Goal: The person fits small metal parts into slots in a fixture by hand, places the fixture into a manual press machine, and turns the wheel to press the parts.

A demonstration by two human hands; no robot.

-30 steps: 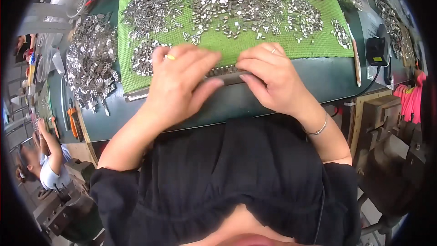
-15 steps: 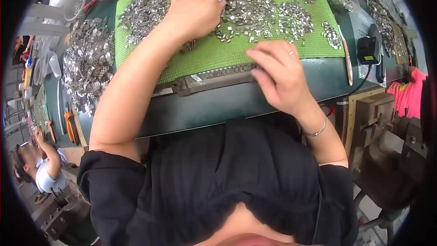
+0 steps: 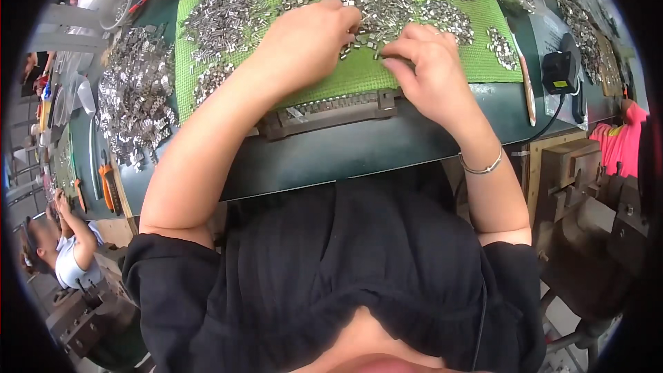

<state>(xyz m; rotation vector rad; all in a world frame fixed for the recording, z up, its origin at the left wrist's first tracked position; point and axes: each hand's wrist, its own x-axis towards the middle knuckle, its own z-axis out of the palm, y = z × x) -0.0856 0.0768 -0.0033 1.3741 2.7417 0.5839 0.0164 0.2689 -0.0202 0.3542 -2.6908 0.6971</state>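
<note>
So both hands are down on the green mat, right in the scatter of small silver metal clips: the left hand lies palm-down with fingers curled over the clips, can't tell if its grip actually holds any, while the right hand has its fingertips pressed together, pinching at a clip by the middle of the mat. Just near of them, a long dark rail lined with clips lies along the mat's near edge on the dark green tabletop, and a bigger loose pile of clips lies off to the left.

Bright, even daylight, soft shadows, glinting metal, strong fisheye bending, dark vignette at the rim
</note>
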